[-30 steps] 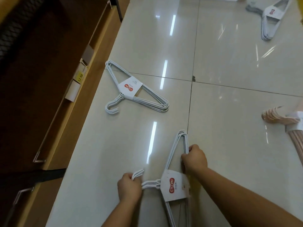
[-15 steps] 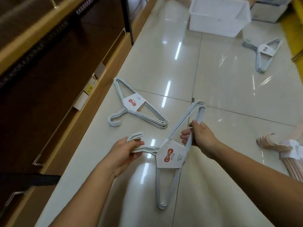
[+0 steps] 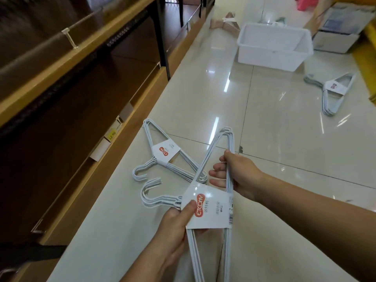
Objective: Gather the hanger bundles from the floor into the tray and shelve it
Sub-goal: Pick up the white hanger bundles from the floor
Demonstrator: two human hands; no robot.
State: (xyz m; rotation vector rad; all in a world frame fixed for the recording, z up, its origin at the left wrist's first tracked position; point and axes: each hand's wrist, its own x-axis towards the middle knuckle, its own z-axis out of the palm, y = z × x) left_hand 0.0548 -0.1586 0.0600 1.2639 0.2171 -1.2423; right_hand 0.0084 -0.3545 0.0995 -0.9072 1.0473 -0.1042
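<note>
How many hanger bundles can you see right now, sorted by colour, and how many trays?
White hanger bundles: 3, one held in left hand and right hand, one on the floor by the shelf, one on the floor far right
Tan hanger bundles: 1
White trays: 1
Total: 5

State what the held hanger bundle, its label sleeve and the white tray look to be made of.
Held hanger bundle: thin rods with a matte white coat, probably coated wire. Label sleeve: printed card, folded flat around the rods. White tray: likely moulded plastic, smooth walls with a rolled rim.
</note>
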